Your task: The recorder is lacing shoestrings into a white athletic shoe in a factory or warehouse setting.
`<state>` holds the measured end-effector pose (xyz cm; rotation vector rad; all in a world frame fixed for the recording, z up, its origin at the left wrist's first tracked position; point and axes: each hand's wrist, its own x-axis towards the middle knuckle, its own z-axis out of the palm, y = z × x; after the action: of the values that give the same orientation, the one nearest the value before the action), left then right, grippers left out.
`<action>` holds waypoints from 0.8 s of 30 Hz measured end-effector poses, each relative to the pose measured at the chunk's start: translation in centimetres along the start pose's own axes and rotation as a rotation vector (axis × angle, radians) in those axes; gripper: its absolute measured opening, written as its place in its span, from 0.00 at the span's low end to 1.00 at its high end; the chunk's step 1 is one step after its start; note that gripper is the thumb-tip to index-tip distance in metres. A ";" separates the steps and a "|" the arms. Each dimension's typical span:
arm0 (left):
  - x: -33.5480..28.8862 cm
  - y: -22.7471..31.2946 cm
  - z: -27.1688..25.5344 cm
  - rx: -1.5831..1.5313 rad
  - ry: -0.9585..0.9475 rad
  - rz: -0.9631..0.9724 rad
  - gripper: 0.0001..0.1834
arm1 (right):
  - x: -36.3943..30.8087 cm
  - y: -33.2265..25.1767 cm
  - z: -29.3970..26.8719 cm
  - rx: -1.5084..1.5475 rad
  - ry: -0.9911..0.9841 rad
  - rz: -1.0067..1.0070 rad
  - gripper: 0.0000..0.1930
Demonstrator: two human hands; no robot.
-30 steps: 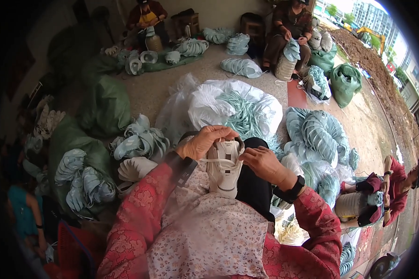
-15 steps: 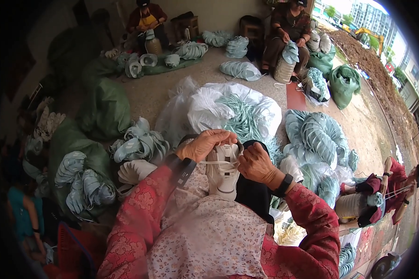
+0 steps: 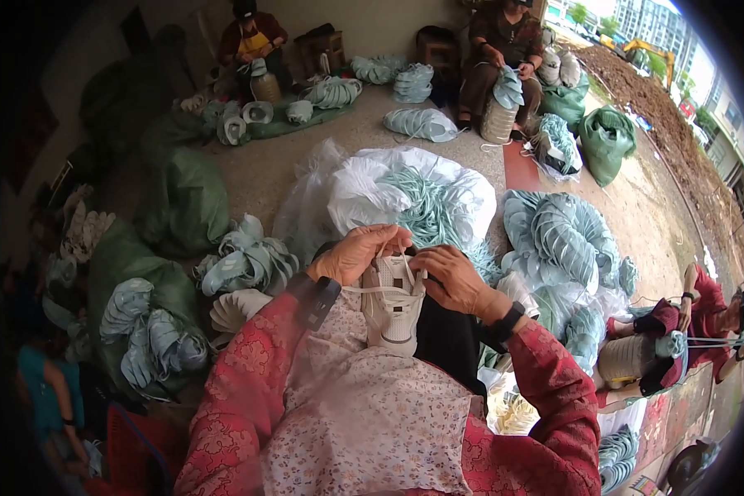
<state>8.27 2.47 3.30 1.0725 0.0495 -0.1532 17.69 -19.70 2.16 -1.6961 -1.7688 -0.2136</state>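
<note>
A cream-white shoe upper (image 3: pixel 393 321) with a grey patterned tip stands over my lap, its opening away from me. A flat white shoelace (image 3: pixel 375 290) crosses its front in loose loops. My left hand (image 3: pixel 357 255) is at the upper's far left edge, thumb and fingertips pinched on the lace. At the opposite edge is my right hand (image 3: pixel 453 279), its fingers bent over the rim and closed on the upper. Whether a lace end is also under those fingers is hidden.
Beyond my knees lies a white plastic sack (image 3: pixel 463 186) of pale green laces (image 3: pixel 422 198). Strings of light-blue uppers (image 3: pixel 566 236) are heaped right, more (image 3: pixel 252 256) left beside green sacks (image 3: pixel 186 202). Several people sit around doing handwork, one person (image 3: pixel 707 322) at the right pulling long laces.
My right hand has turned from a fist beside the upper to fingers laid over its rim. The left hand has shifted slightly and still pinches the lace. The person at right has stretched the laces outward.
</note>
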 end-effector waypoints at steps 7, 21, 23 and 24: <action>0.4 3.3 -0.3 0.105 0.197 0.232 0.15 | 0.3 0.0 2.4 0.052 -0.125 0.141 0.05; -12.8 -4.4 -0.4 -0.464 0.118 -0.293 0.26 | -6.9 -4.0 -6.2 1.511 0.661 0.731 0.25; -12.5 -5.8 -1.2 -0.605 0.065 -0.167 0.26 | -10.3 -5.5 -8.2 1.551 0.855 0.766 0.27; -11.8 -6.0 -1.1 -0.708 0.096 -0.058 0.25 | -13.9 -5.2 -8.6 1.651 0.874 0.656 0.26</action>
<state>-4.20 1.83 -1.17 0.3711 0.2054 -0.1219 14.87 -36.57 2.66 -0.5797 -0.2593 0.5779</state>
